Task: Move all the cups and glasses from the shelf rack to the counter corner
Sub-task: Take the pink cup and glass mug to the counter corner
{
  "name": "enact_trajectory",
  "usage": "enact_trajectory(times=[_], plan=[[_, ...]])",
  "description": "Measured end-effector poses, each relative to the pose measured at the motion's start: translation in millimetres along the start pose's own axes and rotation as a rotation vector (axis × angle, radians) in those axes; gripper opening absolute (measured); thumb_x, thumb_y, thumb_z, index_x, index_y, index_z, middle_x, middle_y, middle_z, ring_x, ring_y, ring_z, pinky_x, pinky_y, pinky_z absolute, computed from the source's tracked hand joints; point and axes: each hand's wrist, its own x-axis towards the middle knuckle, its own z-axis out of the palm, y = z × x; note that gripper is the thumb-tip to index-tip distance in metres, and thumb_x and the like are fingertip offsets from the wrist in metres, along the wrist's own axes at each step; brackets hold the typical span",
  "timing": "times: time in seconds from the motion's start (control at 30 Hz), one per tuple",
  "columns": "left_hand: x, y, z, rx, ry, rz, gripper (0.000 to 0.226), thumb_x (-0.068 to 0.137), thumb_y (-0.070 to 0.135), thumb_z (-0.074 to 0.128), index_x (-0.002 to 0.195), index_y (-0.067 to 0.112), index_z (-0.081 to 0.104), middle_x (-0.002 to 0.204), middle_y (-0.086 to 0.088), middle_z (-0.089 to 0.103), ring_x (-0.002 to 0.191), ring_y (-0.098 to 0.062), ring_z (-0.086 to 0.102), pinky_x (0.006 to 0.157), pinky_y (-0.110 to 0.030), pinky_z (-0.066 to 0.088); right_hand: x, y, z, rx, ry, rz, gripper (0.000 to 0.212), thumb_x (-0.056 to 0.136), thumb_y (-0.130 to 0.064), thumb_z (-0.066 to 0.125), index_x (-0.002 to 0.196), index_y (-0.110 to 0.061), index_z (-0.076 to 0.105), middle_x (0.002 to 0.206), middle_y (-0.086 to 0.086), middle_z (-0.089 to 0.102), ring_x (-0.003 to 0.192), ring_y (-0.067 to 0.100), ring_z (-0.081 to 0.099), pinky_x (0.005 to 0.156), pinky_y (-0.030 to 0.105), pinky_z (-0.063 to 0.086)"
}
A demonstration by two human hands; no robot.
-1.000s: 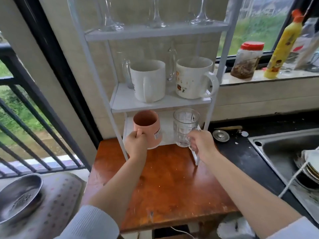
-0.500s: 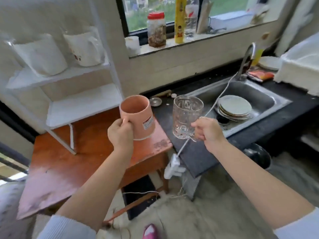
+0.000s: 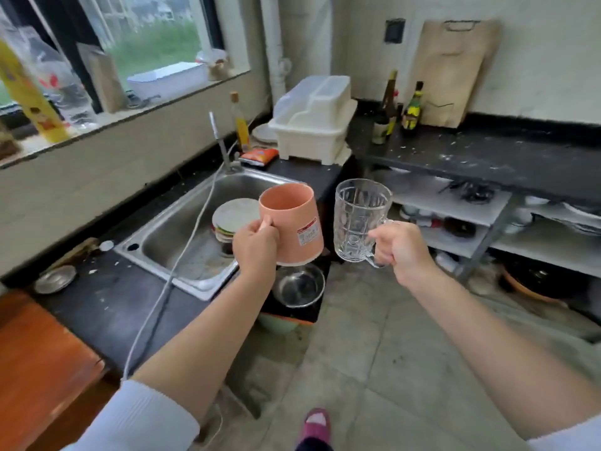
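Head view:
- Compared with the earlier frames, the white shelf rack and the two white mugs are out of sight; the view has swung from the rack to the sink (image 3: 195, 222) and the far counter, and only a corner of the orange wooden table (image 3: 35, 359) shows at lower left.
- Both cups have gone from the rack's bottom shelf to mid-air, beside the sink's right edge and above the floor.
- The left hand (image 3: 255, 247) is closed around the handle of the pink cup (image 3: 291, 222), thumb pressed on top of the handle.
- The right hand (image 3: 401, 247) is clenched on the handle of the glass mug (image 3: 357, 219), fingers curled through it.
- The pink cup's long axis is near vertical, tilted slightly, mouth up and turned a little toward the sink; a white label faces the camera.
- The glass mug stands upright, mouth up, handle toward the right hand; it is just right of the pink cup, not touching it.
- In the sink lies a stack of plates (image 3: 234, 219); a white cable (image 3: 182, 255) runs across the sink's front rim.
- Behind the sink, a faucet (image 3: 219, 141), a snack packet and a white dish rack (image 3: 313, 125) sit on the black counter (image 3: 471, 157).
- Right of the sink, that counter turns a corner and carries two dark bottles (image 3: 387, 109) and a wooden board (image 3: 452, 73) leaning on the wall.
- Below the sink's right end, a clear glass bowl (image 3: 299, 284) sits low; open shelves hold dishes under the far counter.
- The floor is grey tile; a pink slipper (image 3: 315, 424) shows at the bottom.
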Motion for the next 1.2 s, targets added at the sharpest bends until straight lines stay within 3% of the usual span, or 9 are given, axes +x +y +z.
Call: enact_trajectory(times=[0.1,0.23,0.5,0.77,0.9,1.03,1.2], plan=[[14,7,66,-0.034,-0.088,0.0,0.045,0.078,-0.005,0.046,0.042,0.019,0.037,0.04,0.009,0.04,0.046,-0.008,0.035,0.036,-0.015,0.03,32,-11,-47,0.027,0.091,-0.021,0.019,0.079,0.01,0.042,0.068,-0.005,0.044,0.022,-0.01,0.018,0.023,0.003,0.013,0.037,0.008,0.012],[48,13,155,0.001,-0.198,0.05,0.042,0.08,0.0,0.047,0.044,0.015,0.032,0.047,0.001,0.033,0.049,-0.014,0.031,0.047,-0.026,0.023,88,-32,-100,0.082,0.241,-0.046,0.049,0.079,0.012,0.042,0.047,-0.018,0.021,0.024,-0.013,0.018,0.023,0.004,0.013,0.037,0.008,0.012],[100,62,364,0.08,-0.428,0.201,0.04,0.083,0.008,0.047,0.045,0.021,0.042,0.052,0.003,0.043,0.053,-0.01,0.04,0.051,-0.026,0.029,188,-101,-219,0.108,0.506,-0.181,0.044,0.079,0.01,0.044,0.05,-0.017,0.024,0.025,-0.014,0.021,0.024,0.004,0.016,0.037,0.012,0.013],[49,48,553,0.201,-0.748,0.314,0.044,0.082,0.005,0.048,0.042,0.02,0.038,0.048,0.004,0.041,0.052,-0.011,0.038,0.048,-0.026,0.027,221,-125,-376,0.115,0.779,-0.178,0.049,0.079,0.01,0.045,0.047,-0.018,0.021,0.024,-0.011,0.02,0.024,0.004,0.016,0.04,0.017,0.012],[6,38,657,0.176,-0.84,0.211,0.04,0.076,-0.004,0.044,0.045,0.016,0.028,0.048,0.0,0.031,0.05,-0.015,0.027,0.05,-0.025,0.018,233,-131,-472,0.116,0.851,-0.167,0.049,0.08,0.01,0.045,0.048,-0.018,0.021,0.024,-0.012,0.02,0.024,0.004,0.016,0.042,0.017,0.013],[-33,36,748,0.181,-0.871,0.15,0.037,0.074,-0.005,0.043,0.047,0.015,0.027,0.052,-0.003,0.031,0.056,-0.018,0.03,0.055,-0.031,0.022,238,-140,-557,0.132,0.871,-0.144,0.049,0.08,0.01,0.044,0.048,-0.019,0.02,0.024,-0.011,0.019,0.025,0.005,0.015,0.052,0.027,0.01],[-77,32,842,0.197,-0.915,-0.002,0.033,0.066,-0.015,0.035,0.049,0.012,0.026,0.053,-0.005,0.031,0.055,-0.019,0.031,0.052,-0.028,0.022,253,-147,-659,0.072,0.991,-0.102,0.049,0.081,0.006,0.049,0.046,-0.017,0.024,0.023,-0.009,0.023,0.032,0.009,0.022,0.05,0.025,0.015]])
